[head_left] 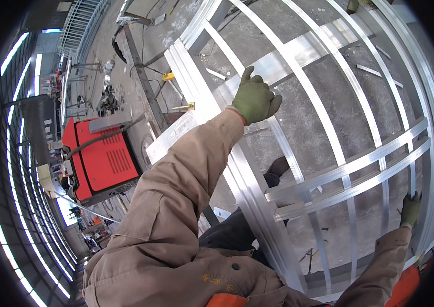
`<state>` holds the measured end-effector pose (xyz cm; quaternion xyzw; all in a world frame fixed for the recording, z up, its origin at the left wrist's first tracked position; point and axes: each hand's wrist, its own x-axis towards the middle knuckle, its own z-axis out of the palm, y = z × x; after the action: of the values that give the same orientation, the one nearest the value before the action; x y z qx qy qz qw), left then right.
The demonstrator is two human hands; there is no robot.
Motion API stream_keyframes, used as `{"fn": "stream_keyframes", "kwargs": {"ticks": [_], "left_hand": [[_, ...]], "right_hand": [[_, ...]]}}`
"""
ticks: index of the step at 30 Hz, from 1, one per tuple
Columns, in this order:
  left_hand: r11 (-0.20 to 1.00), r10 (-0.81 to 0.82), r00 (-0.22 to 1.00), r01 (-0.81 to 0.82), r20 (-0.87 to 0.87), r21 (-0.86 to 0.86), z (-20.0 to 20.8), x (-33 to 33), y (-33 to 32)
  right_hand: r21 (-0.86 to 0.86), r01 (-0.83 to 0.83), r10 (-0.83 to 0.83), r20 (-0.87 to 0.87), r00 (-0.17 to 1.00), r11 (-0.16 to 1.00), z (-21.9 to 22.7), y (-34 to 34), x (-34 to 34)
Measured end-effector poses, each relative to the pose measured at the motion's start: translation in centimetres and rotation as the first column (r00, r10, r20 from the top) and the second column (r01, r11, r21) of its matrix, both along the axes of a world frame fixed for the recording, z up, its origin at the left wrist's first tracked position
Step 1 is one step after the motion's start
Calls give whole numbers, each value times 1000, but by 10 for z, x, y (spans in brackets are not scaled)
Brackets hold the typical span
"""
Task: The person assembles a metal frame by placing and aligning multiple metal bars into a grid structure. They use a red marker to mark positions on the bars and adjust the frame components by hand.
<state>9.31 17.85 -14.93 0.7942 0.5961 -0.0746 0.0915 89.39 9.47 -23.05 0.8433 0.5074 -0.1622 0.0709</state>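
Note:
A large silver metal frame (260,209) with long rails and several thin crossbars fills the middle and right. My left hand (256,99), in a green glove, is on one thin crossbar (284,146) near the frame's left rail. Its fingers curl over that bar, with one finger sticking out; their undersides are hidden. Far to the right, my right hand (410,211), also gloved in green, closes around another thin bar (412,171) beside the right-hand rails. The sleeve and the frame partly hide it. Two rails (352,165) lie across the bars between my hands.
To the left stands a red machine (108,159) with a cable over it. A rusty steel beam (142,77) and yellow-ended clamps (168,76) are beyond the frame's left side. Metal offcuts (369,70) lie on the concrete floor, and my dark shoe (279,166) shows through the bars.

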Motion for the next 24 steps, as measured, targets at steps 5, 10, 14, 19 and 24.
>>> {"fn": "stream_keyframes", "kwargs": {"ticks": [5, 10, 14, 19, 24], "left_hand": [[976, -179, 983, 184, -49, 115, -34, 19, 35], [953, -301, 939, 303, -168, -19, -53, -35, 12], [965, -238, 957, 253, -166, 71, -45, -20, 29], [967, -254, 958, 255, -130, -14, -61, -51, 39], [973, -230, 959, 224, -165, -53, -64, -50, 47]], "right_hand": [[78, 2, -1, -11, 1000, 997, 23, -35, 24], [317, -196, 168, 111, 979, 928, 99, -30, -66], [633, 13, 43, -73, 996, 774, 160, -171, -100], [338, 239, -171, -220, 960, 910, 166, -366, -229], [241, 98, -64, -145, 987, 966, 140, -395, -275]]}}
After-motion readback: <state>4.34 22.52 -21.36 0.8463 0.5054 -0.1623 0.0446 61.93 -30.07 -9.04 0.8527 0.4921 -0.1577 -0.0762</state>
